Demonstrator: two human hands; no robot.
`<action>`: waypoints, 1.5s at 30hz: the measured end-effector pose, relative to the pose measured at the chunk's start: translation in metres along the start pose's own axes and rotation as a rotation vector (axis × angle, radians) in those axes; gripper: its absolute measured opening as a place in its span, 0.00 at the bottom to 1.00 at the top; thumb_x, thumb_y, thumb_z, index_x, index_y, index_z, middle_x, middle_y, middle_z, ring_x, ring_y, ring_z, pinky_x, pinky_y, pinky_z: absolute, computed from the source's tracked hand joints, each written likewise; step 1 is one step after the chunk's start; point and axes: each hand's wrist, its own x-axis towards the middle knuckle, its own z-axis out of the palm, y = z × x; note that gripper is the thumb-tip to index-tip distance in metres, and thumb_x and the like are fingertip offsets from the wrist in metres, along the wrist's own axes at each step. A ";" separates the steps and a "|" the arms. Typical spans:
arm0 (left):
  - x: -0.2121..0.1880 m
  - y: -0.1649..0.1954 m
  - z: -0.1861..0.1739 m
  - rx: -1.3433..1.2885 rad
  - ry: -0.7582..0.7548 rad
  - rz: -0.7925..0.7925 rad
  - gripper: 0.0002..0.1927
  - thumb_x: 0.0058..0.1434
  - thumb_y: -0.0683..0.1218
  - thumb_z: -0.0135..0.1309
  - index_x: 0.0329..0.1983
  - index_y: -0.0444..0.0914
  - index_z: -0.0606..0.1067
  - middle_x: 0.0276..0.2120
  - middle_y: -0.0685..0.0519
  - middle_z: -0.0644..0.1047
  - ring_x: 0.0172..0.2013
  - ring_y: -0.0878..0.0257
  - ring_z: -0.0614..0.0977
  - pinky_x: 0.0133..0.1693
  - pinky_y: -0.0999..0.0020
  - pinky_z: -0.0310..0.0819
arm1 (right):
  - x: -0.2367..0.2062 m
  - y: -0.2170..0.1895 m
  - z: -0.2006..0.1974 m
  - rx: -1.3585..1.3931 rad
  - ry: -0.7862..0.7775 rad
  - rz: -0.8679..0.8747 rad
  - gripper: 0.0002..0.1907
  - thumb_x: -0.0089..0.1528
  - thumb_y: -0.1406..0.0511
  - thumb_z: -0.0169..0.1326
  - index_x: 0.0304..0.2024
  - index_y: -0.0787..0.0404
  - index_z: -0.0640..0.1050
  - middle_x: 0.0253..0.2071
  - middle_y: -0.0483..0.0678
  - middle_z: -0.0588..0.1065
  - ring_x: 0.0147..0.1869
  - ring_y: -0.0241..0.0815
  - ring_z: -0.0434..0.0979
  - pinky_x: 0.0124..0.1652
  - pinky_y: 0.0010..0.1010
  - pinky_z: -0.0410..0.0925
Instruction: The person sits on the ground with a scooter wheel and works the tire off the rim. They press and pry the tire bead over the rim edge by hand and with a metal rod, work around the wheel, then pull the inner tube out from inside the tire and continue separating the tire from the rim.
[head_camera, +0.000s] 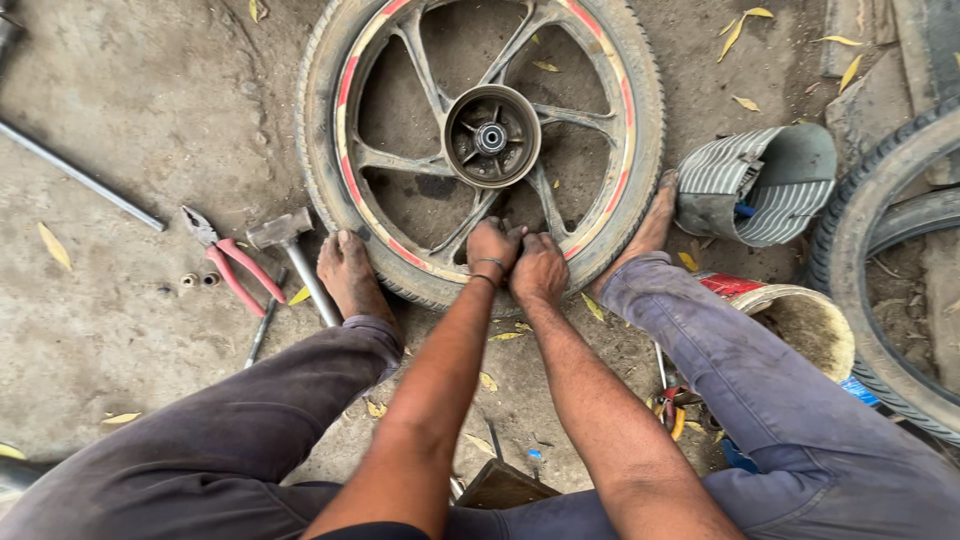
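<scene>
A motorcycle wheel (480, 140) with a black tyre, grey alloy spokes and a red rim stripe lies flat on the concrete floor. Both hands press side by side on its near edge. My left hand (492, 247) has a thin bracelet at the wrist and curls over the tyre bead at the rim. My right hand (540, 270) sits beside it, fingers bent down onto the tyre. My bare feet brace against the tyre on either side, the left foot (350, 275) and the right foot (652, 225).
Red-handled pliers (230, 265), a hammer (290, 245) and a long metal rod (80, 175) lie at left. A striped rubber piece (755, 185) and a round tub (805, 325) sit at right, beside another tyre (880, 300). Dry leaves are scattered about.
</scene>
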 end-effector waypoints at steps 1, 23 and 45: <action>-0.001 0.000 0.000 0.063 0.073 -0.014 0.27 0.49 0.62 0.66 0.36 0.35 0.81 0.40 0.38 0.83 0.45 0.40 0.82 0.48 0.50 0.76 | -0.001 0.000 0.000 0.087 -0.064 0.105 0.13 0.73 0.63 0.45 0.48 0.62 0.79 0.55 0.57 0.75 0.60 0.59 0.73 0.57 0.47 0.65; 0.004 -0.004 -0.001 -0.042 -0.060 0.043 0.25 0.54 0.61 0.61 0.40 0.34 0.80 0.39 0.36 0.82 0.44 0.40 0.83 0.47 0.49 0.76 | -0.003 0.007 -0.001 -0.134 -0.040 -0.157 0.17 0.60 0.66 0.55 0.51 0.62 0.78 0.57 0.56 0.74 0.61 0.57 0.73 0.58 0.44 0.66; 0.000 0.004 -0.005 -0.070 -0.111 0.156 0.27 0.59 0.62 0.57 0.41 0.34 0.79 0.40 0.37 0.82 0.43 0.38 0.83 0.46 0.50 0.76 | -0.001 0.002 -0.016 -0.128 -0.124 -0.128 0.16 0.59 0.68 0.51 0.50 0.60 0.77 0.53 0.55 0.75 0.61 0.55 0.74 0.58 0.45 0.67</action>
